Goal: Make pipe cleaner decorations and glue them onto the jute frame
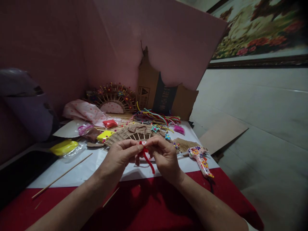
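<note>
A red pipe cleaner (150,164) is pinched between my two hands, its loose end hanging down and to the right. My left hand (122,155) grips it between thumb and forefinger. Close against it, my right hand (166,157) pinches the same piece, its other fingers curled under. Just behind the hands lies a half-round woven fan (117,134) with stick ribs, blue pipe-cleaner flowers (155,128) and small beads on it. My fingers hide its lower middle.
A flower-patterned glue gun (201,160) lies at the right. Behind are loose coloured pipe cleaners (158,117), a finished-looking fan (113,99) and torn cardboard (149,86). Yellow clay packs (64,147), a thin stick (62,175) and a black panel (26,173) are on the left.
</note>
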Demonstrator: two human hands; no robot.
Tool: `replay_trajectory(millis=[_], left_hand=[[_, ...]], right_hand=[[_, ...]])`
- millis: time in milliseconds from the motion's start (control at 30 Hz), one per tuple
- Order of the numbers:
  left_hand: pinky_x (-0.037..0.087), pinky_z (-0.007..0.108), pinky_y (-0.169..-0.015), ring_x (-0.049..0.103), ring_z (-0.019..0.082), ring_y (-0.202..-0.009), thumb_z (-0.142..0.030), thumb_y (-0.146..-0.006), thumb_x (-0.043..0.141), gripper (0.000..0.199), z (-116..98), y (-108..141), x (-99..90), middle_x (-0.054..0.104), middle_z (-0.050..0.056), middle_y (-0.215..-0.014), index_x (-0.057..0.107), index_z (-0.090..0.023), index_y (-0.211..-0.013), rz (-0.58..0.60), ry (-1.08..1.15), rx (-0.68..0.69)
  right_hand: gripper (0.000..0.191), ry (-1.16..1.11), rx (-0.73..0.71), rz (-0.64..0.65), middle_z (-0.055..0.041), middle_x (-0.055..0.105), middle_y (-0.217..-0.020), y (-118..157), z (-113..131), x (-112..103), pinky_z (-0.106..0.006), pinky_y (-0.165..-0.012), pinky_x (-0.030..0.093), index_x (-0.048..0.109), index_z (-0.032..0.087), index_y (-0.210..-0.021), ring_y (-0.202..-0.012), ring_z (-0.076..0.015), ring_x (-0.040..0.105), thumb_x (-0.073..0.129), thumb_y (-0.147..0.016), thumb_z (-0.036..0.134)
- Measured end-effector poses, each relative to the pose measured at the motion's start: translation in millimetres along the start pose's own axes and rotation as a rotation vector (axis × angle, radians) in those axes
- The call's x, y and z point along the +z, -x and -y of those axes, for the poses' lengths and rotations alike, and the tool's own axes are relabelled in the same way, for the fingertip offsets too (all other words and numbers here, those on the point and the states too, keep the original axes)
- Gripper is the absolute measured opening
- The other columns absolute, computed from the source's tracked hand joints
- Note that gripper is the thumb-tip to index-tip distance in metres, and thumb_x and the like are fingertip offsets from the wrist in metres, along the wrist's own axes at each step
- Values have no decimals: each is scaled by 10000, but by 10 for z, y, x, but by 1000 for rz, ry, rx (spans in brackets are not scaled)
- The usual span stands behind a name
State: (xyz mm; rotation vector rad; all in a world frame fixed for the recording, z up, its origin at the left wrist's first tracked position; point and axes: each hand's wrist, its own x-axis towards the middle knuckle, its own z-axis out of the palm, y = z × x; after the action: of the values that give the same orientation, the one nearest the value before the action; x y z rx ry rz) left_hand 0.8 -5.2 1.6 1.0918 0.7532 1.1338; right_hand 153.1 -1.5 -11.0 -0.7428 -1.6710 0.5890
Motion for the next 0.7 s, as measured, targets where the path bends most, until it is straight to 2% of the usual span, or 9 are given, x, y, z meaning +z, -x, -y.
replay_trajectory(millis=[100,167,300,367,533,700], left_hand=[[380,198,-501,485,79,-519,-248,-683,700,116,-29,-7,-7,610,-1,-599,672,-138,-658,-90,-35,74],[379,201,-496,492,84,-515,-247,-664,714,115,-45,-23,-19,621,2,-606,674,-139,-666,-153,-17,101],[378,199,-485,498,85,-510,-244,-635,735,130,-52,-52,-46,612,-6,-593,671,-138,-675,-205,37,109],[378,198,-483,495,83,-509,-242,-636,732,133,-46,-60,-56,605,-9,-592,662,-132,-662,-195,29,108],[388,207,-500,503,95,-529,-262,-700,681,135,-29,-64,-82,592,-7,-582,649,-133,-676,-144,-80,129],[390,214,-501,498,102,-524,-264,-696,676,129,-27,-62,-91,600,-2,-583,664,-137,-682,-184,-192,185]], right_hand=[[192,-70,168,-49,-16,586,-719,-28,-2,-8,-231,-536,423,594,175,-868,-600,-108,534,458,-898,307],[271,-104,241,-25,-25,603,-703,-30,10,2,-233,-525,426,579,161,-821,-574,-108,543,451,-893,388],[205,-25,280,109,-1,580,-640,6,67,47,-229,-515,415,566,162,-743,-549,-107,522,587,-811,354],[152,94,200,115,3,566,-639,24,99,55,-228,-525,402,576,167,-748,-563,-106,501,552,-834,291],[118,409,-87,167,-42,617,-795,33,137,26,-252,-594,414,573,162,-882,-635,-123,527,467,-833,145],[144,569,-280,245,-79,618,-848,26,128,-7,-283,-668,443,532,161,-926,-755,-162,572,414,-852,123]])
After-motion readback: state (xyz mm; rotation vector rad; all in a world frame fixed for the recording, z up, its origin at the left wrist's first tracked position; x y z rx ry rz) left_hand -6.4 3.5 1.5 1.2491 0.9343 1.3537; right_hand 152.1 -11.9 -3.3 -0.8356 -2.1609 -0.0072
